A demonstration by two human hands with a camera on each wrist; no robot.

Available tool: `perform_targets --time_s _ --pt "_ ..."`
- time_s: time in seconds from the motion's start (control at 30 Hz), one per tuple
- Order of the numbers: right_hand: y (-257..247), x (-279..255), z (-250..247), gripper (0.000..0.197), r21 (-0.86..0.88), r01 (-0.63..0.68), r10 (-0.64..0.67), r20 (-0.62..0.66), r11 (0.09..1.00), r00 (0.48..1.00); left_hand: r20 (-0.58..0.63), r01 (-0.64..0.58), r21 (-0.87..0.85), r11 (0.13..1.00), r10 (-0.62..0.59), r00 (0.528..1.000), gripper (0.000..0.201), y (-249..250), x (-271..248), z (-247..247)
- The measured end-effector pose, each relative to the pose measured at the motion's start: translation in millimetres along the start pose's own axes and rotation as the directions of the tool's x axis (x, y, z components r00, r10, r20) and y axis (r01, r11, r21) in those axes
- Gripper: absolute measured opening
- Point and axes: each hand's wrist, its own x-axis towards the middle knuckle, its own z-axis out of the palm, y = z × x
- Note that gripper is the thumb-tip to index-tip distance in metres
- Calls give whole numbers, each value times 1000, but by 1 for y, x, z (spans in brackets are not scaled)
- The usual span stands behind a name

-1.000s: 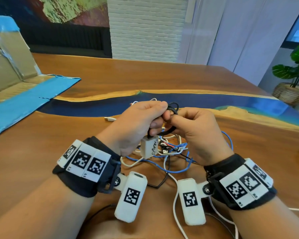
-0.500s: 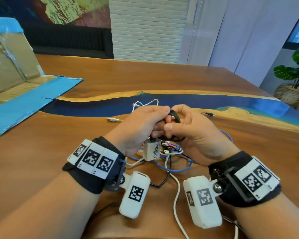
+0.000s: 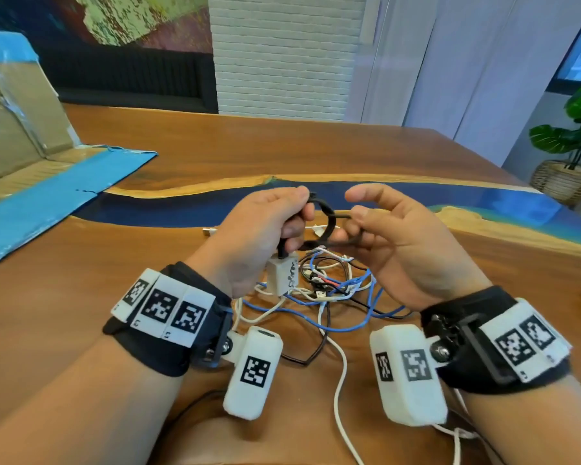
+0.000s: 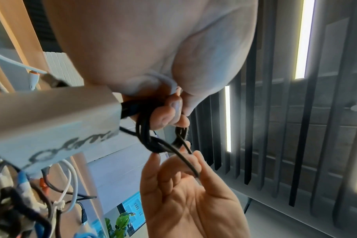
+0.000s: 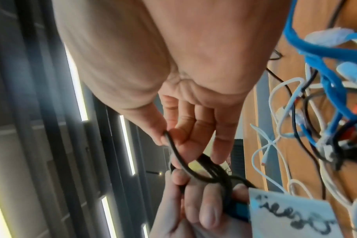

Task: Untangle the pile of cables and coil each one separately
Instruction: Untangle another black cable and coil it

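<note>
My left hand (image 3: 291, 218) grips a small coil of black cable (image 3: 329, 218) above the table. A white charger block (image 3: 282, 276) with handwriting hangs from that coil under the fist. My right hand (image 3: 358, 214) pinches one loose strand of the same black cable (image 5: 177, 154) just right of the coil, index finger stretched out. In the left wrist view the strand (image 4: 185, 161) runs from the coil (image 4: 151, 141) into the right hand's fingers (image 4: 196, 164). The tangled pile (image 3: 332, 290) of blue, white, black and red cables lies on the table under both hands.
The wooden table (image 3: 215, 146) has a blue resin stripe across it. An open cardboard box with blue tape (image 3: 24, 146) sits at the far left. A white cable (image 3: 339, 380) trails toward me. A white plug (image 3: 210, 232) lies left of the pile. A potted plant (image 3: 577, 135) stands beyond the right edge.
The hands have drawn apart and lifted a little. My right hand has pulled a black strand to the right, its index finger now straight. The coil shows between the hands.
</note>
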Motion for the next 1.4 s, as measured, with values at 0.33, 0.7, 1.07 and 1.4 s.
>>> perform_targets --time_s 0.33,0.7,1.07,1.4 --pt "-8 -4 -5 18 47 -112 106 116 993 988 27 -6 29 1000 5 1000 39 0 -3 3" --pt "-9 -5 -11 32 25 -71 69 89 997 994 7 -118 77 990 118 993 40 8 -2 -3" --pt "17 6 -1 10 -396 203 -241 -48 896 969 112 12 -369 929 32 993 33 13 -10 4" --pt "26 4 13 16 -318 182 -222 -94 930 971 0 -2 -259 966 2 1000 36 0 -1 7"
